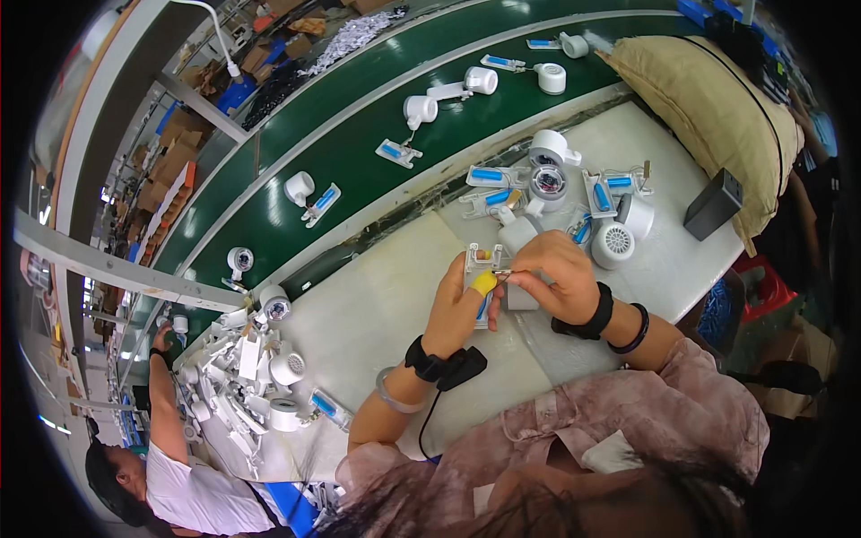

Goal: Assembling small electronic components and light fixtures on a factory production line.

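My left hand (451,309) is closed around a white plastic handle shell (484,251) with a blue battery (482,309) partly showing below. A yellow wrap (484,283) covers its thumb tip. From the right, my right hand (560,273) pinches a small thin part (503,273) against the shell; its kind is too small to tell. A white round fan head (518,235) stands just behind my hands, partly hidden by them. Beyond it lie several more fan heads (548,182) and opened handles with blue batteries (490,175).
A green conveyor belt (354,184) carries fan units past the table's far side. White parts are heaped (242,368) on the left, near a co-worker (193,484) reaching toward the belt. A black box (714,206) and a tan sack (708,108) are on the right.
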{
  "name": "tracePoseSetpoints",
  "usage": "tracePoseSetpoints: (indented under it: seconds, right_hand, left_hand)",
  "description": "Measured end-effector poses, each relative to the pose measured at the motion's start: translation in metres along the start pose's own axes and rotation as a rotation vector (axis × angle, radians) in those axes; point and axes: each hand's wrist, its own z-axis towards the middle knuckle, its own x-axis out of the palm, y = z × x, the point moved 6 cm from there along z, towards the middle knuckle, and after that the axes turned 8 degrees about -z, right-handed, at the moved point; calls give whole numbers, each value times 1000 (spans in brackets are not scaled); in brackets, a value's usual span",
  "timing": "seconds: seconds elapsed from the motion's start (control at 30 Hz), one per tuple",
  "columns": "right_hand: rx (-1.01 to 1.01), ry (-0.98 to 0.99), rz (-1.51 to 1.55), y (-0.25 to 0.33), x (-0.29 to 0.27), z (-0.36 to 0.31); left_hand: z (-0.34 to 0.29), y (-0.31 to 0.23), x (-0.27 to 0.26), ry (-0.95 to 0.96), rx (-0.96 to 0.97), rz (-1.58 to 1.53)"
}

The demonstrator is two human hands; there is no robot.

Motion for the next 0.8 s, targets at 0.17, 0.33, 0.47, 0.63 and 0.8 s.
tracePoseSetpoints:
  seconds: [0.17,0.33,0.47,0.63,0.8]
  right_hand:
    - [-2,23,31,-1,3,-6]
    - [-85,24,9,5,2,-6]
    - [-115,15,-43,7,2,-7]
    - [-91,-16,-30,4,1,-8]
    - [-115,14,-43,6,-2,-7]
  left_hand:
    - [0,3,-1,-24,13,-104]
    - [1,10,-5,-87,-20,-156]
    - [-1,8,-6,-77,11,-121]
    - [-6,5,7,29,119,-26]
    - [-10,2,15,67,177,-22]
